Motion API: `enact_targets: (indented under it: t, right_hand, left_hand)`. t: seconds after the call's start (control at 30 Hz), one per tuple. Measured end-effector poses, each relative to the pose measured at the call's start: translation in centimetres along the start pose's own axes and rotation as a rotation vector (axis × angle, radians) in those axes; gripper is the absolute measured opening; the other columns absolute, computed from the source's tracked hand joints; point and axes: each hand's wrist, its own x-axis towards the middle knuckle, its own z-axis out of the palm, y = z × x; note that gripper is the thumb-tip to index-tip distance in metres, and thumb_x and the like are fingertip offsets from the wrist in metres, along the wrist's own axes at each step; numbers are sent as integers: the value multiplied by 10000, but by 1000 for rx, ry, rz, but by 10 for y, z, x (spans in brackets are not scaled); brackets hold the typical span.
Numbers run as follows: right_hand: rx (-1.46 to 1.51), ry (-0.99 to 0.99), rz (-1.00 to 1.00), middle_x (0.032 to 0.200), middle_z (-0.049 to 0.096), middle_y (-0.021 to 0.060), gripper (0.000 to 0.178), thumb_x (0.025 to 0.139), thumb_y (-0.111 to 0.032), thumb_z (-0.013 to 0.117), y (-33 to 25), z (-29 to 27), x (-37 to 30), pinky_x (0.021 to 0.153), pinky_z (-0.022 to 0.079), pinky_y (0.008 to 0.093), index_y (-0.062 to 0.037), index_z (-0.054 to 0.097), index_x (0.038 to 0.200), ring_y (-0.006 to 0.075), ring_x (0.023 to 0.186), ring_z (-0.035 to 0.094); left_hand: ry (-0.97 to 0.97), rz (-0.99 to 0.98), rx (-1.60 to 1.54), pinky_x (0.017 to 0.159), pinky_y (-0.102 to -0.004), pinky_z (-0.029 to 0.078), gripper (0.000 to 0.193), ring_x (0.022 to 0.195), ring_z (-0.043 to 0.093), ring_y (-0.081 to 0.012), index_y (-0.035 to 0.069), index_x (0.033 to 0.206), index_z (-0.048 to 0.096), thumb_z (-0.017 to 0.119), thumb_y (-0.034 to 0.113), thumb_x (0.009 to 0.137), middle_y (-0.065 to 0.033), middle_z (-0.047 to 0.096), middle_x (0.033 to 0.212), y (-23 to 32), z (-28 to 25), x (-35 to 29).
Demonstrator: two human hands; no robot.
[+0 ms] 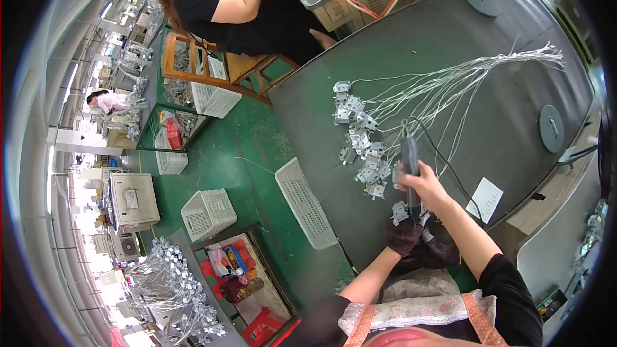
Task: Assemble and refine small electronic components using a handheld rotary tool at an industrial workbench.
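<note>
My right hand (421,185) grips a dark grey pen-shaped power tool (410,154) with a black cord running off it, held upright over the dark table (488,51). My left hand (406,232), in a dark glove, holds a small grey metal part (399,213) just below the tool's tip. Beside them lies a row of several like metal parts (360,138) with long white wires (463,80) fanned out toward the far right.
A white paper slip (485,199) lies at the table's near edge. White plastic baskets (304,204) (208,213) stand on the green floor. A person in black (250,6) sits on a wooden chair (193,64) at the far side. Round metal discs (551,128) (482,1) sit on the table.
</note>
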Motion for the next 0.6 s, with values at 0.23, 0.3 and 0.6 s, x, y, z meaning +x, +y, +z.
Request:
enact_targets:
  t: [0.23,0.3,0.6]
  right_hand:
    - [350,292,-181,856,559,57,250,838,-60,679,-3,-26,-38,717,473,299,-35,513,1023,171,769,585]
    - [308,286,-282,874,551,46,217,855,-68,663,-3,-37,-47,756,467,308,-56,510,1008,172,805,587]
    - [27,360,-477,926,566,61,292,827,99,620,-7,-19,-76,974,462,417,-22,494,1061,176,910,578]
  left_hand:
    - [121,-45,39,816,-484,492,486,935,626,-418,58,1321,420,523,346,942,-230,632,1088,8,-3,0]
    - [135,-45,-69,948,-480,430,518,1112,569,-391,44,1339,404,547,315,922,-235,591,1195,-4,16,2]
    - [238,5,-122,872,-468,464,468,998,597,-398,58,1245,531,671,275,855,-200,632,1098,26,-44,5]
